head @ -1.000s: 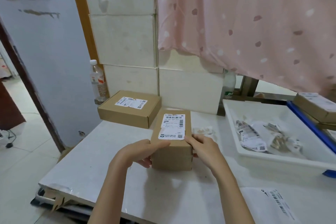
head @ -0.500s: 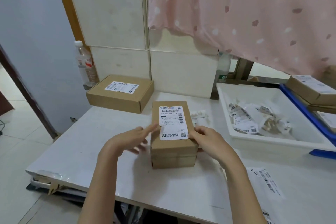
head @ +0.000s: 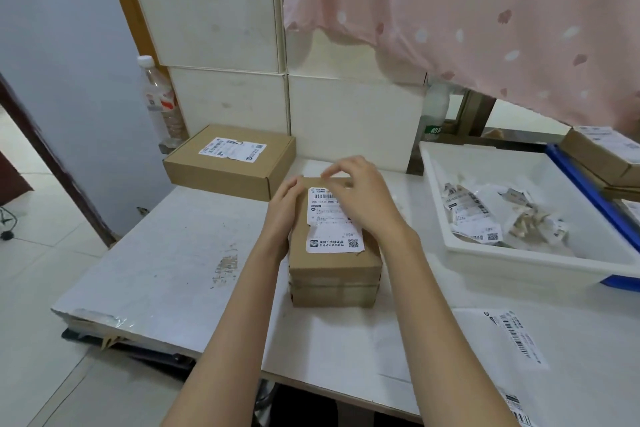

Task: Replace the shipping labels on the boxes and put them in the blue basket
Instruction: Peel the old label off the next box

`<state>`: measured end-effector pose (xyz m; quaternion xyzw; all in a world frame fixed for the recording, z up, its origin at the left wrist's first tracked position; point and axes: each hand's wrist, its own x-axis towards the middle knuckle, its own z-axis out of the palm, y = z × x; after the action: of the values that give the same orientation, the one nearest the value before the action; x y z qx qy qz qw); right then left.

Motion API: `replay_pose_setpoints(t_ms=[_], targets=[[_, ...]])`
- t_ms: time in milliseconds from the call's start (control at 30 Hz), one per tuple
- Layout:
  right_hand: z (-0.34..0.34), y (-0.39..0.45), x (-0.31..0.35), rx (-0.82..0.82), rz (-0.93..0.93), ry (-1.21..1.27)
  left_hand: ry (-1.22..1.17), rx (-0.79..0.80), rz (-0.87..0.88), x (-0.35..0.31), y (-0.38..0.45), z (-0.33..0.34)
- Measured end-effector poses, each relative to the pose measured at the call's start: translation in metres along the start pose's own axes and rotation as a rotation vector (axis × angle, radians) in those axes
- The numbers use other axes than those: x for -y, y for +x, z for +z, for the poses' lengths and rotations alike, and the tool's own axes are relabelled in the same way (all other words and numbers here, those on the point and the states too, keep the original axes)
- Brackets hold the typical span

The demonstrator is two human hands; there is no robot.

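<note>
A small brown box (head: 334, 260) sits on the white counter (head: 166, 263), right in front of the person. A white label (head: 334, 225) is stuck on its top. The left hand (head: 282, 215) lies flat against the box's left side with straight fingers, a wide grip that holds it steady. The right hand (head: 363, 198) is over the far end of the label with its fingers bent, as if picking at that top edge. I cannot tell if it has the paper pinched yet.

The label looks thin and soft, so it may rip if pulled fast. One bottom corner looks a bit loose. It is best to lift an edge and peel slowly. The box looks light and stiff, easy to hold by its sides.

Old torn labels lie in the white tray (head: 519, 255). The blue basket (head: 588, 184) is at the right.
</note>
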<state>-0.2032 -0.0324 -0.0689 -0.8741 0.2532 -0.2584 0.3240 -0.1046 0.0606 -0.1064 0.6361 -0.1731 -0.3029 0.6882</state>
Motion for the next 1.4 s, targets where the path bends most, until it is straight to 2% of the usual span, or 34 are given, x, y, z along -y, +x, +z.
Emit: replay_pose_setpoints(t_ms=[100,167,367,567,1133,1300,1400], targets=[[0.012,0.018,-0.002,0.162,0.004,-0.16,0.019,0.012,0.047,0.004,0.0,-0.001],[0.018,0.021,-0.004,0.193,0.02,-0.226,0.02,0.013,0.072,0.009,-0.001,-0.003],[0.025,0.006,-0.011,0.079,0.016,-0.086,-0.094,-0.017,0.047,0.02,-0.003,-0.003],[0.028,0.003,-0.015,0.036,-0.004,-0.083,-0.107,-0.09,0.09,0.026,-0.002,0.002],[0.028,0.009,-0.017,0.139,-0.043,-0.218,-0.169,-0.128,0.09,0.032,0.002,0.003],[0.022,0.002,-0.015,0.084,0.008,-0.04,-0.199,-0.123,0.098,0.033,0.003,0.004],[0.021,-0.001,-0.014,0.072,-0.013,-0.032,-0.207,-0.122,0.09,0.034,0.004,0.004]])
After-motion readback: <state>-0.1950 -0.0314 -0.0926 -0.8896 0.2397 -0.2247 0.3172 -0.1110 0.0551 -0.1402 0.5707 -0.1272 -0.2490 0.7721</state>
